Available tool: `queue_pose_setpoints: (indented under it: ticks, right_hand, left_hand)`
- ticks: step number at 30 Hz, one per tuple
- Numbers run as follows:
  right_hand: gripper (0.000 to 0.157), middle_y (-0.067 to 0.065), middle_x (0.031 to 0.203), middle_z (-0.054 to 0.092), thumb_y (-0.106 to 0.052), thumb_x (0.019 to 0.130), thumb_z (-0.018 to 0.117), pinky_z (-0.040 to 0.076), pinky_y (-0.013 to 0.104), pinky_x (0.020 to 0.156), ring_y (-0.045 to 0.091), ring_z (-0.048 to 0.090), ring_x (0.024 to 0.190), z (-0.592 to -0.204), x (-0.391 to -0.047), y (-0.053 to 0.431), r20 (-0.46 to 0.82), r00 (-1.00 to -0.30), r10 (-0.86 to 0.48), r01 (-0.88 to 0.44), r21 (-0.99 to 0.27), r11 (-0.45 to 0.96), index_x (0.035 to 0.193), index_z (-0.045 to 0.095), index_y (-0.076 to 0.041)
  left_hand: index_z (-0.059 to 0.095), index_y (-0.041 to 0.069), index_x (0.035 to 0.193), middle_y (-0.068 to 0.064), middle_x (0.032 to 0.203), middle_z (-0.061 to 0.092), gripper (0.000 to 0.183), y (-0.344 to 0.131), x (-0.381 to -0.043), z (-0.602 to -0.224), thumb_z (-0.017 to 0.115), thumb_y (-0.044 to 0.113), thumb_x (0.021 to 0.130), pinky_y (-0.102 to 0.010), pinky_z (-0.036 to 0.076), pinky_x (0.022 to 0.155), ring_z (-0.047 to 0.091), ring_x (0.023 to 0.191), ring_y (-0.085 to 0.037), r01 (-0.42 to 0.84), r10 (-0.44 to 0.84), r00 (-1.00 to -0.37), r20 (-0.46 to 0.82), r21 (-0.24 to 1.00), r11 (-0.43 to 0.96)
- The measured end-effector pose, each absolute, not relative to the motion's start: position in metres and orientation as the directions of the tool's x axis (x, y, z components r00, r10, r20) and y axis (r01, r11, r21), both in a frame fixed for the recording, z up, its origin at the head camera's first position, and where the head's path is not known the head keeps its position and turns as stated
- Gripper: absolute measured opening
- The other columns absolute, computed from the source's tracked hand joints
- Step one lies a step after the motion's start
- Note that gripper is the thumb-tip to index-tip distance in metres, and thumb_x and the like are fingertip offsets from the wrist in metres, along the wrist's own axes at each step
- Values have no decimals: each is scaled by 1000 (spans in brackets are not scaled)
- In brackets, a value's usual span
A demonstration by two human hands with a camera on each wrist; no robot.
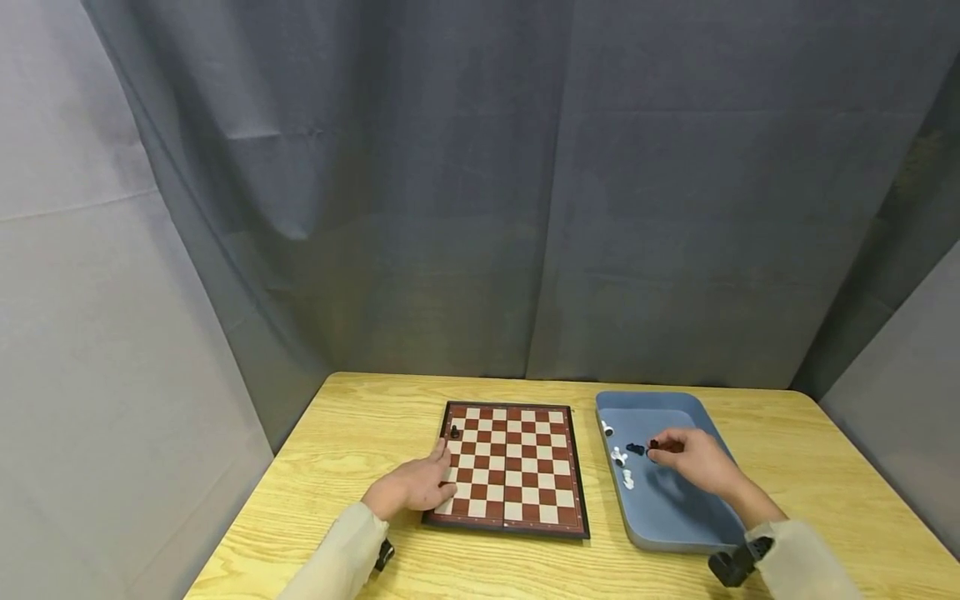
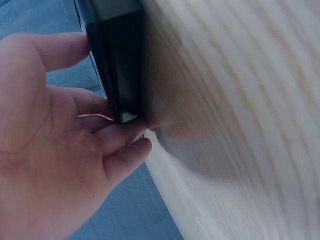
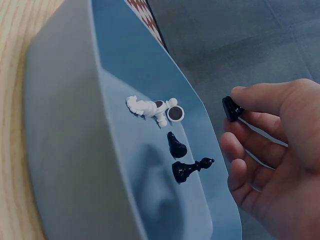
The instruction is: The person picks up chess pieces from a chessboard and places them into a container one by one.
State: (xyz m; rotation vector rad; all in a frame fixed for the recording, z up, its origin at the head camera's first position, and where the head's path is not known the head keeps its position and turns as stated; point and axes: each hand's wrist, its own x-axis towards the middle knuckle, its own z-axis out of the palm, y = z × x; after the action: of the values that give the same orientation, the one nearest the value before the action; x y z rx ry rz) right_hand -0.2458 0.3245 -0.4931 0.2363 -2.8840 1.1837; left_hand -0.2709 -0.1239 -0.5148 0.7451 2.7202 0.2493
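Note:
My right hand (image 1: pixel 701 463) is over the blue tray (image 1: pixel 682 525), pinching a small black chess piece (image 3: pixel 231 108) between thumb and fingers. Its exact kind is partly hidden by the fingertips. Below it, in the right wrist view, a black bishop (image 3: pixel 187 170) and another black piece (image 3: pixel 176 145) lie on their sides in the tray, beside several white pieces (image 3: pixel 142 107). My left hand (image 1: pixel 420 483) rests at the left edge of the red and white chessboard (image 1: pixel 517 479), its fingers touching the frame. One black piece (image 1: pixel 454 432) stands near the board's far left corner.
The board and tray sit side by side on a wooden table (image 1: pixel 352 417), with a narrow strip of tabletop between them. The tray has raised walls. A grey curtain (image 1: pixel 480 208) hangs behind the table's far edge.

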Motion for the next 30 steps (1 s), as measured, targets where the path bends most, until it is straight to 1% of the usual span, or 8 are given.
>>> queue_pose_setpoints:
  ticks: [2, 5, 7, 9, 20, 23, 26, 30]
  right_hand:
    - [19, 2, 91, 64, -22, 88, 68, 47, 34, 64, 18, 58, 82, -494, -245, 325, 66, -988, -139, -145, -703, 696, 97, 68, -5]
    - [20, 2, 91, 63, -24, 88, 69, 48, 33, 64, 18, 58, 82, -496, -245, 327, 64, -989, -131, -138, -706, 695, 97, 68, -6]
    - [21, 2, 91, 63, -25, 87, 69, 47, 33, 64, 17, 58, 81, -497, -244, 328, 67, -989, -133, -142, -700, 700, 96, 67, -6]
    - [19, 2, 90, 63, -24, 87, 70, 47, 33, 63, 17, 57, 80, -498, -242, 328, 68, -989, -130, -141, -691, 709, 95, 67, -7]
    - [19, 2, 89, 64, -20, 87, 69, 47, 31, 62, 16, 58, 79, -501, -242, 332, 63, -991, -121, -131, -682, 719, 98, 68, -5]
    - [20, 2, 90, 64, -21, 88, 69, 47, 31, 62, 15, 58, 78, -501, -243, 334, 62, -991, -122, -131, -682, 719, 99, 69, -5]
    - [22, 2, 91, 64, -22, 88, 68, 47, 32, 63, 16, 58, 79, -500, -243, 334, 61, -990, -127, -134, -685, 717, 102, 68, -5]
    - [22, 3, 92, 64, -20, 89, 67, 48, 33, 64, 18, 58, 81, -500, -243, 334, 59, -990, -131, -135, -688, 713, 104, 68, -4]
  left_hand:
    - [25, -7, 146, -23, 154, 10, 69, -124, -271, -515, 46, 38, 99, -29, 47, 67, 53, 116, -31, 466, 519, -818, -248, 243, 851]
    - [25, -7, 146, -23, 154, 11, 69, -123, -271, -514, 45, 39, 99, -33, 49, 80, 48, 122, -32, 475, 521, -819, -242, 224, 851]
    - [26, -7, 146, -24, 154, 11, 69, -123, -271, -515, 44, 40, 99, -35, 47, 88, 44, 127, -33, 479, 521, -819, -239, 212, 852]
    - [25, -7, 146, -24, 154, 11, 69, -123, -272, -515, 44, 40, 99, -37, 45, 93, 41, 129, -34, 482, 521, -819, -239, 206, 852]
    - [26, -7, 146, -24, 154, 11, 69, -123, -271, -514, 45, 40, 98, -34, 49, 82, 46, 124, -34, 473, 514, -824, -240, 210, 856]
    - [26, -7, 146, -24, 154, 11, 69, -123, -271, -514, 45, 39, 98, -31, 50, 75, 48, 123, -34, 475, 517, -822, -239, 216, 853]
    - [26, -8, 145, -25, 153, 11, 69, -123, -270, -514, 46, 39, 98, -29, 49, 71, 48, 122, -34, 478, 521, -821, -235, 218, 851]
    - [26, -8, 145, -25, 153, 11, 69, -123, -270, -514, 46, 39, 98, -30, 49, 72, 47, 123, -34, 478, 522, -820, -236, 219, 851]
